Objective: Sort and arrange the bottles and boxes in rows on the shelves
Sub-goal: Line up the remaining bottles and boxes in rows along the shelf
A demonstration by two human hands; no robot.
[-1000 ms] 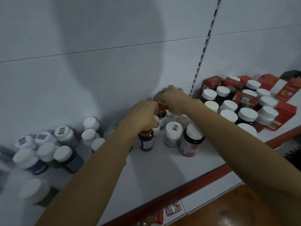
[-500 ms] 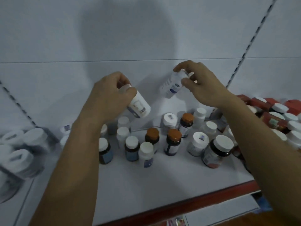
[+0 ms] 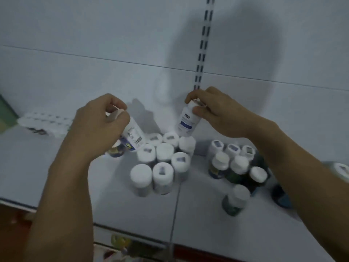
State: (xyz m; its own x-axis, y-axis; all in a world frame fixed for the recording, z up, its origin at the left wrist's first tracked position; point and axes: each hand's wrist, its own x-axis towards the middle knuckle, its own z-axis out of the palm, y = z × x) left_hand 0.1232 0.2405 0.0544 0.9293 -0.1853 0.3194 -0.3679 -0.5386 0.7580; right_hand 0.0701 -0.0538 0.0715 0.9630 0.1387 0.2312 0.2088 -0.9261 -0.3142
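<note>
The left hand point(image 3: 98, 127) grips a white plastic bottle with a barcode label point(image 3: 133, 136) at centre left; the right hand point(image 3: 217, 112) pinches a white blue-labelled bottle point(image 3: 187, 122) by its cap, both tilted above a cluster of white-capped bottles point(image 3: 164, 161) on the grey shelf point(image 3: 198, 224)

A pale grey back panel point(image 3: 94, 35) carries a vertical slotted upright strip point(image 3: 203, 44); a green flat-sided object point(image 3: 5, 110) shows at far left

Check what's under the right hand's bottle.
The right hand holds the bottle over the back of a white-capped cluster on the shelf. Contact unclear; shelf right below is covered.
</note>
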